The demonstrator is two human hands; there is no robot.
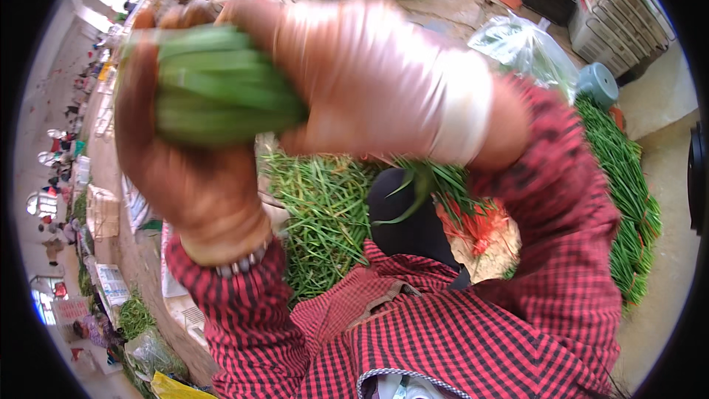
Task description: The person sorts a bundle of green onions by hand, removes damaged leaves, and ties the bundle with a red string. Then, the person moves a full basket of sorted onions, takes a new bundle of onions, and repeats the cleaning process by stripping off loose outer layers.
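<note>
Raised close in front of me is a bundle of green stalks, smeared by motion; it looks like chives. My left hand curls round it from the left and below, its fingers bent up along the far side. From the right, my right hand, in a thin whitish glove, reaches over the bundle, with its fingers closed at the top and partly hidden. Below the hands a heap of loose green stalks lies by my dark-trousered knee.
Bundled green stalks are stacked along the right. Nearby are a clear plastic bag, a blue-grey round stool or tub and stacked plastic crates. Red plastic ties lie right of my knee. People and produce line the far left.
</note>
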